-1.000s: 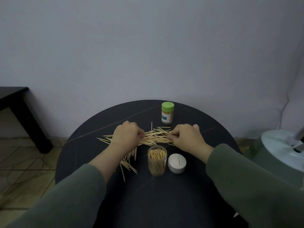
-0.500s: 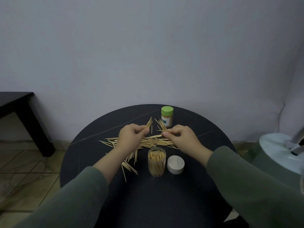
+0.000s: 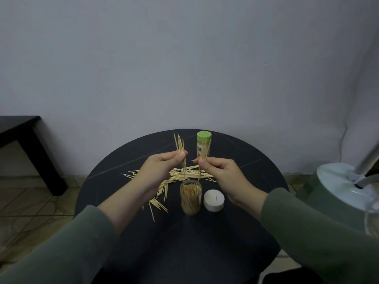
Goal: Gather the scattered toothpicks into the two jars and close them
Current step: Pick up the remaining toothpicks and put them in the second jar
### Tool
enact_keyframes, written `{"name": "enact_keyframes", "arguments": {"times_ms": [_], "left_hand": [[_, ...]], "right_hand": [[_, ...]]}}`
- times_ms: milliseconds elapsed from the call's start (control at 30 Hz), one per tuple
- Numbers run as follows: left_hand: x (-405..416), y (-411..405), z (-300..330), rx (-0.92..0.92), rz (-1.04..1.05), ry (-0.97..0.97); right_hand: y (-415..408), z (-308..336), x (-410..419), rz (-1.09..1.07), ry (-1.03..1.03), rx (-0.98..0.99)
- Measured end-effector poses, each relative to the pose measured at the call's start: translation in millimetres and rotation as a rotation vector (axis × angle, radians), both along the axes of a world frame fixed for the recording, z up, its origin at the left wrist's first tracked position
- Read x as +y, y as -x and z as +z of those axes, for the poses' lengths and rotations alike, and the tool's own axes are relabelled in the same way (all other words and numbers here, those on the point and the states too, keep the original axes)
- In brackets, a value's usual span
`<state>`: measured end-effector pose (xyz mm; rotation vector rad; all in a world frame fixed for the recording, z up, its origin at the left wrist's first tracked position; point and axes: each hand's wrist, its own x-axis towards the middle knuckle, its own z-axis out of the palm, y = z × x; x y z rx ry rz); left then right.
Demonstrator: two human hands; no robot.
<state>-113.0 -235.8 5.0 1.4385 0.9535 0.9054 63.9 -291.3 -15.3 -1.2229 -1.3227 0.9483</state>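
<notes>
Loose toothpicks [image 3: 160,189] lie scattered across the middle of a round black table [image 3: 256,173]. An uncapped clear jar [image 3: 190,198] full of toothpicks stands near the front, with its white lid [image 3: 213,200] lying beside it on the right. A second jar with a green lid [image 3: 203,145] stands closed at the back. My left hand [image 3: 162,171] pinches an upright bundle of toothpicks [image 3: 180,146] above the pile. A smaller bundle [image 3: 203,155] is pinched in my right hand [image 3: 221,175], held upright over the open jar.
A black side table [image 3: 30,144] stands at the left by the wall. A pale green and white appliance [image 3: 338,187] sits close to the table's right edge. Tiled floor shows at the lower left.
Both hands have lifted off the pile, each raising a bundle of toothpicks and turning it upright. The camera view has shifted slightly.
</notes>
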Motion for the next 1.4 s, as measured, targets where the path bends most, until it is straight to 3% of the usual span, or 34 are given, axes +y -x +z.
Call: {"name": "enact_keyframes", "arguments": {"times_ms": [267, 867, 1100, 1267, 1400], "left_hand": [[-15.7, -10.4, -14.4, 0.059, -0.132, 0.049], [-28.6, 0.0, -29.5, 0.119, -0.009, -0.044], [-20.2, 8.3, -17.9, 0.384, -0.035, -0.357], [-16.7, 3.5, -15.8, 0.367, -0.02, -0.543], [-11.4, 0.3, -15.5, 0.389, -0.019, -0.557]], "right_hand": [[-0.5, -6.7, -10.3, 0.028, 0.018, 0.032], [6.8, -17.8, -6.5, -0.043, -0.005, -0.131], [7.3, -18.2, -5.8, -0.044, -0.036, -0.352], [8.0, -17.8, -4.3, -0.039, -0.039, -0.629], [7.5, -19.9, -3.2, -0.022, -0.058, -0.626]]}}
